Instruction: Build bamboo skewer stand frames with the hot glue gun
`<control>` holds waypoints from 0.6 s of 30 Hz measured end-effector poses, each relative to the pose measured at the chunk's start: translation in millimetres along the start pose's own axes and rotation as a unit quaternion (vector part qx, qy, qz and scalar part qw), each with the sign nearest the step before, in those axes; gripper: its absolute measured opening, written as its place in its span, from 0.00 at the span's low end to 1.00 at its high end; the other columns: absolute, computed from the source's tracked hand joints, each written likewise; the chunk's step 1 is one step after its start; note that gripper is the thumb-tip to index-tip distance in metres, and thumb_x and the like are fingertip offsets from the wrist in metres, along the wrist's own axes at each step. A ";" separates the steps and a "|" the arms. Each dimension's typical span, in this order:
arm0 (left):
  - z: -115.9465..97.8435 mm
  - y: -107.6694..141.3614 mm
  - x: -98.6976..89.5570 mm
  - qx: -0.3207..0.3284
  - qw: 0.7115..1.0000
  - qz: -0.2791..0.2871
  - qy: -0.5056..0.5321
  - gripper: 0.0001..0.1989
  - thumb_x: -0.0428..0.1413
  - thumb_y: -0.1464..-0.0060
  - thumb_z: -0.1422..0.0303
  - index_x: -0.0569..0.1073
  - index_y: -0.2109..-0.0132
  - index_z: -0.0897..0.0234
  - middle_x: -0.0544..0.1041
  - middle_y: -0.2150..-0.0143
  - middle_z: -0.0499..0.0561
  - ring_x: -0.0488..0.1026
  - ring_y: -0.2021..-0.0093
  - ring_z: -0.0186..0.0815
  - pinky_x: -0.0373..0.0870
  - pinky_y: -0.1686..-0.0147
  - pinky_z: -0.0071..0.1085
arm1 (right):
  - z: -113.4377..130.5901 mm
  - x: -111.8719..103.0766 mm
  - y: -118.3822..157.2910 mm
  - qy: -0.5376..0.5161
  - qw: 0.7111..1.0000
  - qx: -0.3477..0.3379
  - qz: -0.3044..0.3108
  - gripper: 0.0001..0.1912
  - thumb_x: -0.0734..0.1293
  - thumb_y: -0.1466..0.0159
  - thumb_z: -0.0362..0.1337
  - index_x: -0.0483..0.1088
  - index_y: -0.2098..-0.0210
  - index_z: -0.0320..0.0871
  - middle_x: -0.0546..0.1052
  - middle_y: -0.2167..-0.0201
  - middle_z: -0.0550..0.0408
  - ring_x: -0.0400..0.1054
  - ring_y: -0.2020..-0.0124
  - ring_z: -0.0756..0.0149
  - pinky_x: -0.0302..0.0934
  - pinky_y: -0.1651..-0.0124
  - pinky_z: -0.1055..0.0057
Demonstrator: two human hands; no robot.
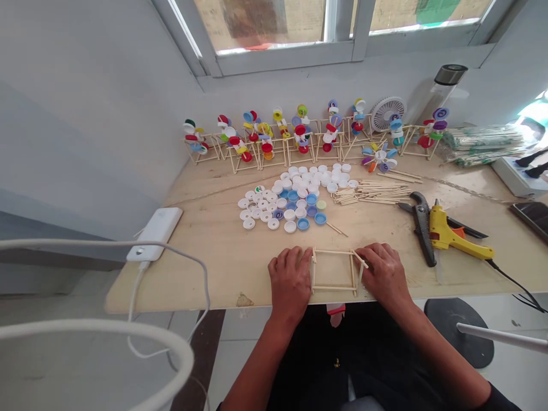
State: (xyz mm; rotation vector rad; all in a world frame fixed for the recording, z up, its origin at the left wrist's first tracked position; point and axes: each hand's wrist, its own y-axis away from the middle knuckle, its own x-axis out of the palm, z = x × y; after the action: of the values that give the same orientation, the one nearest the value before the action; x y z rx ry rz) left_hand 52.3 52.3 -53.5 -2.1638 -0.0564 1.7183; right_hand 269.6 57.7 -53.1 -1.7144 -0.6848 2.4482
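A small frame of thin wooden sticks [334,287] stands at the front edge of the table, between my two hands. My left hand [291,279] is closed at its left side, fingertips against the sticks. On the opposite side, my right hand [384,273] grips the right end of the frame, with the fingers curled and the thumb partly hidden. Beyond the hands lie many white and blue bottle caps [290,226] and a pile of loose wooden sticks [381,191]. A single short stick [337,229] rests beside the caps.
A yellow hot glue gun [458,235] and black-handled cutters [423,228] lie to the right. Stick stands with coloured cap wheels [302,140] line the back. A white power bank [156,233] with a cable sits left; a small fan [387,114] and bundled sticks [483,142] are behind.
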 end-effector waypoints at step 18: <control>-0.7 27.7 -30.1 -0.112 0.955 -0.017 0.275 0.11 0.51 0.43 0.65 0.72 0.54 0.61 0.77 0.61 0.52 0.72 0.58 0.40 0.68 0.54 0.41 | -1.3 -26.0 30.8 -0.136 0.988 0.069 0.035 0.08 0.59 0.35 0.38 0.69 0.61 0.46 0.76 0.66 0.52 0.69 0.62 0.59 0.62 0.58 0.61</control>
State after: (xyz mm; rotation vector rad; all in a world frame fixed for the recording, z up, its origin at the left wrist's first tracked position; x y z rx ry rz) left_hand 39.9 18.6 -34.0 -2.7137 -0.1420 1.0765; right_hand 286.3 22.4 -43.0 -1.3928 -0.4696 2.7365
